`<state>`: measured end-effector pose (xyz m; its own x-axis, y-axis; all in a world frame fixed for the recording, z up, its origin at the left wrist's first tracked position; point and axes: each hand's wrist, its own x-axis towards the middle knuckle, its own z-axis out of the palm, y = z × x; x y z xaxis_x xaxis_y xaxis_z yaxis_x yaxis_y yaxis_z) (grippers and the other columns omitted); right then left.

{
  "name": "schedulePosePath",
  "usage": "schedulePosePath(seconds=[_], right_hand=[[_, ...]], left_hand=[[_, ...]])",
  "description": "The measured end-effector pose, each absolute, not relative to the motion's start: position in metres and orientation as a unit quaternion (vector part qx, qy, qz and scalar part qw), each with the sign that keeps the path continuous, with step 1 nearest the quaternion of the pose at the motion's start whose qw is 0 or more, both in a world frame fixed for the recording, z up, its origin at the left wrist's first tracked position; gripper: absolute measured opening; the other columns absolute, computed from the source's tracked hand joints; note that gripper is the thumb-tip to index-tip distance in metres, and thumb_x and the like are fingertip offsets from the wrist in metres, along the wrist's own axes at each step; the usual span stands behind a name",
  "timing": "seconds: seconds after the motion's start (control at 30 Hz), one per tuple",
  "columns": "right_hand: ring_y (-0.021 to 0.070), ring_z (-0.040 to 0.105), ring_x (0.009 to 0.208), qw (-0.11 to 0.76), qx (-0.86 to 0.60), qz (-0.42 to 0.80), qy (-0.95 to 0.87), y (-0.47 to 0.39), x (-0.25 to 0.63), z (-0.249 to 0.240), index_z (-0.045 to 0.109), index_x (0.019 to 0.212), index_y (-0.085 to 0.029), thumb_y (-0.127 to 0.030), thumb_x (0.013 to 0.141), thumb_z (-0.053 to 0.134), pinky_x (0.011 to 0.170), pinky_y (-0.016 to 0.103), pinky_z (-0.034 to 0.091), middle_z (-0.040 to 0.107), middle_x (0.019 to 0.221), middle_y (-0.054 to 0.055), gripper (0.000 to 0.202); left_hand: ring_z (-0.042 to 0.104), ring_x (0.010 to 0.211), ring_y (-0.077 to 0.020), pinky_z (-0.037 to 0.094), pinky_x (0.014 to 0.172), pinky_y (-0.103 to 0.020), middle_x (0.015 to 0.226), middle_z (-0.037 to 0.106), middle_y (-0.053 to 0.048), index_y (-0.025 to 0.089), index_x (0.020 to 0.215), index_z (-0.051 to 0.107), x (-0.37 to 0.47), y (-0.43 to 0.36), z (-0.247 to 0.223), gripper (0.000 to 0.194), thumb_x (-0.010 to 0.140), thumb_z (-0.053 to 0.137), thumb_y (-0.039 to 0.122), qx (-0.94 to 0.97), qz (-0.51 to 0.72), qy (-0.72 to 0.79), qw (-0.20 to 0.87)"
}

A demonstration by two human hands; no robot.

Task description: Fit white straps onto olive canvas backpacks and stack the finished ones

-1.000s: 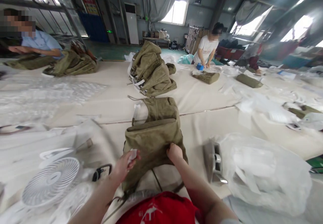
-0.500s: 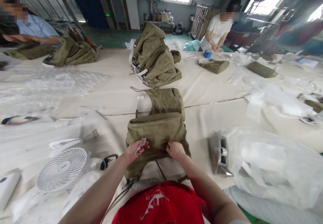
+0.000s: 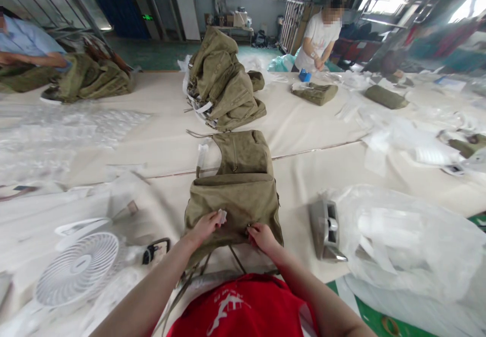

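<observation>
An olive-green canvas bag (image 3: 231, 195) lies on the cloth-covered table in front of me, its lower part close to my body. My left hand (image 3: 207, 227) is over the bag's left half, fingers closed on a small crumpled white scrap (image 3: 222, 216), paper or thin plastic. On the lower right of the bag, my right hand (image 3: 264, 238) pinches at a small dark metal piece (image 3: 249, 226); its exact kind is too small to tell. Just beyond lies another olive canvas piece (image 3: 245, 150), with a strap partly wrapped in white.
A stack of olive bags (image 3: 228, 84) stands farther back. At left is a white fan (image 3: 81, 266); at right, a metal tape dispenser (image 3: 326, 230) beside clear plastic bags (image 3: 402, 246). Across the table stand a co-worker in white (image 3: 321, 38) and one in light blue (image 3: 30, 38).
My view has shifted slightly. The white scrap now sits at my left fingertips instead of along the hand. My right hand has moved a little lower on the bag, and the metal piece shows.
</observation>
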<state>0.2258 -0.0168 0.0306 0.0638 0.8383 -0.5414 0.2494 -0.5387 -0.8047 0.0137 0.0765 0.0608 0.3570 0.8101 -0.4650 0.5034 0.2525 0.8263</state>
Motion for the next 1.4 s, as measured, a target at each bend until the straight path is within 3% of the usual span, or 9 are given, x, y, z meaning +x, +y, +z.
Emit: schedulePosePath(seconds=[0.13,0.23,0.37,0.6,0.8,0.93,1.1,1.3,1.4], right_hand=[[0.0104,0.048,0.047,0.404,-0.603,0.658,-0.201,-0.008,0.225,0.018,0.062,0.074,-0.016,-0.033,0.078,0.060,0.048,0.022,0.037,0.059,0.061,0.000,0.018],[0.0108,0.048,0.050,0.440,-0.596,0.655,-0.148,-0.007,0.229,0.011,0.060,0.073,-0.017,-0.033,0.075,0.061,0.049,0.022,0.037,0.058,0.062,-0.001,0.016],[0.0120,0.049,0.052,0.439,-0.609,0.641,-0.161,-0.007,0.233,0.003,0.057,0.071,-0.019,-0.034,0.074,0.061,0.050,0.023,0.037,0.058,0.063,-0.001,0.016],[0.0112,0.044,0.045,0.429,-0.622,0.631,-0.175,-0.007,0.235,0.000,0.051,0.063,-0.020,-0.028,0.073,0.055,0.044,0.023,0.033,0.054,0.055,-0.001,0.013],[0.0113,0.047,0.045,0.429,-0.655,0.596,-0.177,-0.006,0.235,0.006,0.052,0.064,-0.020,-0.029,0.074,0.055,0.044,0.023,0.036,0.054,0.054,-0.001,0.014],[0.0127,0.052,0.045,0.413,-0.689,0.546,-0.237,-0.002,0.227,0.006,0.057,0.067,-0.019,-0.025,0.072,0.062,0.044,0.023,0.038,0.057,0.056,0.000,0.009],[0.0142,0.050,0.041,0.380,-0.712,0.547,-0.220,0.010,0.217,0.000,0.050,0.057,-0.021,-0.026,0.077,0.060,0.040,0.025,0.035,0.050,0.045,-0.002,0.023],[0.0119,0.047,0.040,0.380,-0.700,0.560,-0.230,0.002,0.225,0.003,0.048,0.053,-0.022,-0.022,0.074,0.057,0.040,0.023,0.036,0.052,0.046,-0.002,0.022],[0.0115,0.048,0.040,0.374,-0.696,0.555,-0.261,-0.003,0.231,0.008,0.049,0.053,-0.021,-0.020,0.071,0.058,0.040,0.023,0.036,0.054,0.048,-0.002,0.020]], left_hand=[[0.054,0.064,-0.0139,0.035,0.060,-0.025,0.064,0.061,-0.001,0.018,0.072,0.064,0.039,0.054,0.072,0.045,0.087,0.041,0.053,0.713,0.066,0.511,0.475],[0.053,0.060,-0.0125,0.033,0.058,-0.023,0.061,0.060,0.000,0.017,0.070,0.063,0.060,0.040,0.073,0.040,0.089,0.044,0.047,0.733,0.038,0.508,0.451],[0.057,0.065,-0.0132,0.032,0.059,-0.023,0.069,0.066,-0.002,0.018,0.076,0.065,0.079,0.033,0.072,0.030,0.089,0.048,0.038,0.752,0.013,0.530,0.391],[0.066,0.082,-0.0198,0.036,0.065,-0.028,0.089,0.072,-0.009,0.020,0.091,0.066,0.092,0.033,0.075,0.029,0.092,0.042,0.037,0.763,-0.073,0.579,0.278],[0.067,0.084,-0.0201,0.037,0.066,-0.028,0.091,0.073,-0.009,0.021,0.091,0.066,0.095,0.031,0.068,0.035,0.094,0.036,0.040,0.766,-0.068,0.580,0.268],[0.066,0.085,-0.0188,0.037,0.068,-0.027,0.092,0.073,-0.008,0.020,0.094,0.066,0.088,0.032,0.063,0.030,0.093,0.040,0.034,0.754,-0.033,0.582,0.303],[0.065,0.078,-0.0158,0.036,0.066,-0.024,0.087,0.074,-0.005,0.019,0.088,0.068,0.075,0.035,0.056,0.027,0.091,0.045,0.033,0.712,-0.020,0.599,0.366],[0.065,0.079,-0.0179,0.036,0.064,-0.026,0.085,0.074,-0.007,0.022,0.087,0.070,0.085,0.034,0.059,0.035,0.092,0.042,0.042,0.738,-0.043,0.583,0.336],[0.066,0.080,-0.0201,0.037,0.064,-0.027,0.086,0.074,-0.010,0.020,0.088,0.070,0.099,0.031,0.058,0.035,0.092,0.041,0.039,0.753,-0.062,0.580,0.304]])
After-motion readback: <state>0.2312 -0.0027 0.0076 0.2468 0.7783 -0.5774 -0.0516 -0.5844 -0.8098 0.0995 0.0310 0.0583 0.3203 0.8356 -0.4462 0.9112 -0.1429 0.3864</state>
